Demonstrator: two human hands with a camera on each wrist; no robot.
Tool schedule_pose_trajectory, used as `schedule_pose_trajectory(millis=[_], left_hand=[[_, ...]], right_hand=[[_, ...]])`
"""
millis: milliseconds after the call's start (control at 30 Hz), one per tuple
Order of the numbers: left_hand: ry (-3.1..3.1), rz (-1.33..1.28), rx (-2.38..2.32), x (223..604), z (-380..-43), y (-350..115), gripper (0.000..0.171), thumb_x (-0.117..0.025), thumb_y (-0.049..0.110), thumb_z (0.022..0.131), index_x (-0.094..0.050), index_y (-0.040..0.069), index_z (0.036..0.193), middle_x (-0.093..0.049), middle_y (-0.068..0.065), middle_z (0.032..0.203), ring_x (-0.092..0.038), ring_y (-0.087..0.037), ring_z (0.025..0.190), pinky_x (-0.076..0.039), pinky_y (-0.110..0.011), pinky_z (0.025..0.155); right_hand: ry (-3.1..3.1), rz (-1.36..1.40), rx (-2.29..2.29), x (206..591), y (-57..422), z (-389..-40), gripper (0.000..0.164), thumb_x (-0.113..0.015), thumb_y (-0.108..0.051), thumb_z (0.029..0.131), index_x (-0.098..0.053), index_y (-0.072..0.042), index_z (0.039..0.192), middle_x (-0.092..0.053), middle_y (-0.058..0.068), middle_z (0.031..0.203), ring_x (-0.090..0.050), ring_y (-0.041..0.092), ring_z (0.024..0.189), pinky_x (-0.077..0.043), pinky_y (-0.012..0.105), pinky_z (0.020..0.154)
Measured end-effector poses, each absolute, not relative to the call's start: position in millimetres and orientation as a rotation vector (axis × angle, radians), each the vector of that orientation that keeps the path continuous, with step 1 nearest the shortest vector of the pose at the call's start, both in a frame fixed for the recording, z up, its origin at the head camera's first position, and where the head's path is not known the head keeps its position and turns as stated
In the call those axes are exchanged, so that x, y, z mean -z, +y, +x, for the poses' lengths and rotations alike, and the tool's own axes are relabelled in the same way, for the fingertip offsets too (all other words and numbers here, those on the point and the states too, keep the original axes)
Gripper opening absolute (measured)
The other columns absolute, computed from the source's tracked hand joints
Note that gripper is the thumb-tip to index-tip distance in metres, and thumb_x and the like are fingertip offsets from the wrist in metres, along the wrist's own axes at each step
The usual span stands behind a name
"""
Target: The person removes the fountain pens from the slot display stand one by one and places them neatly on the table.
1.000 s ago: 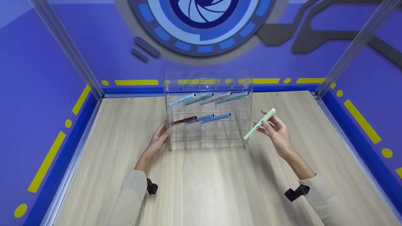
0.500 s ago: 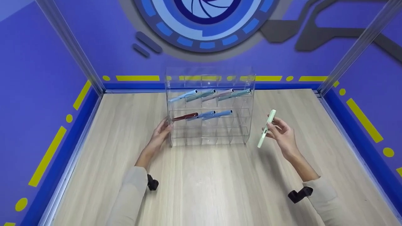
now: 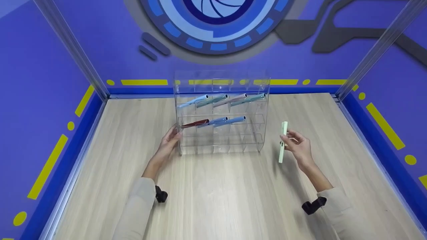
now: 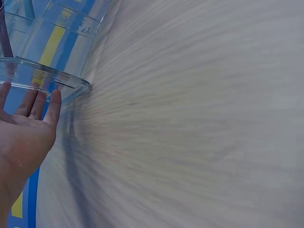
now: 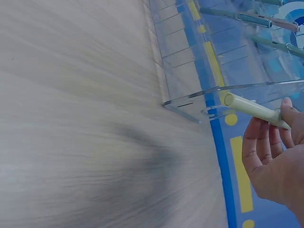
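Note:
A clear acrylic pen rack stands on the table. Its upper tier holds a light blue pen, two teal pens and a pink pen; the tier below has a dark red pen and two blue pens. My left hand touches the rack's left side panel, its fingers fairly straight in the left wrist view. Right of the rack, my right hand pinches a pale green pen between thumb and fingers, nearly upright in the head view and above the table.
The light wooden table is bounded by a blue back wall and side walls with yellow markings. Metal posts stand at the back corners. A black wrist camera sits at each sleeve.
My right hand has turned the pale green pen from a slant towards the rack to nearly upright, moving it slightly away from the rack and lower. My left hand stays at the rack's side.

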State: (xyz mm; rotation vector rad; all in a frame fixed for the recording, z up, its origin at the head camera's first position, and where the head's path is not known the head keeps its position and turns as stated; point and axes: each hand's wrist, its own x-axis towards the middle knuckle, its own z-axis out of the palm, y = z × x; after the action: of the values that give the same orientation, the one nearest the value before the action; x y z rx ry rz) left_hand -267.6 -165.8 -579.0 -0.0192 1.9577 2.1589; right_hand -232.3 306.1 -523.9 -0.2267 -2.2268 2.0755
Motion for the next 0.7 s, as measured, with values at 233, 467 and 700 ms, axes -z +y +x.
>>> schedule_pose_trajectory(millis=[233,467,700], left_hand=[[1.960,-0.018,-2.181,581,-267,-167,0.065,-0.052,0.027,0.109,-0.021,0.017,0.164,-0.022,-0.016,0.168,-0.022,-0.034,0.157,-0.018,-0.051,0.131],[1.951,-0.009,-2.188,583,-268,-166,0.065,-0.052,0.028,0.109,-0.020,0.017,0.164,-0.019,-0.016,0.170,-0.019,-0.033,0.158,-0.018,-0.050,0.131],[1.933,-0.020,-2.183,581,-269,-166,0.066,-0.052,0.030,0.108,-0.019,0.019,0.165,-0.021,-0.015,0.169,-0.022,-0.032,0.157,-0.018,-0.050,0.131]], right_hand=[[-2.231,-0.201,-2.096,537,307,-233,0.045,-0.067,-0.004,0.098,-0.054,0.014,0.137,-0.064,-0.011,0.092,-0.071,0.004,0.081,-0.064,0.022,0.071],[-2.267,-0.156,-2.081,548,310,-230,0.048,-0.070,0.000,0.095,-0.053,0.016,0.136,-0.067,-0.009,0.091,-0.071,0.002,0.080,-0.063,0.021,0.071],[-2.371,-0.176,-2.041,555,311,-230,0.051,-0.071,0.001,0.094,-0.053,0.012,0.140,-0.066,-0.003,0.096,-0.068,0.002,0.081,-0.064,0.024,0.075]])
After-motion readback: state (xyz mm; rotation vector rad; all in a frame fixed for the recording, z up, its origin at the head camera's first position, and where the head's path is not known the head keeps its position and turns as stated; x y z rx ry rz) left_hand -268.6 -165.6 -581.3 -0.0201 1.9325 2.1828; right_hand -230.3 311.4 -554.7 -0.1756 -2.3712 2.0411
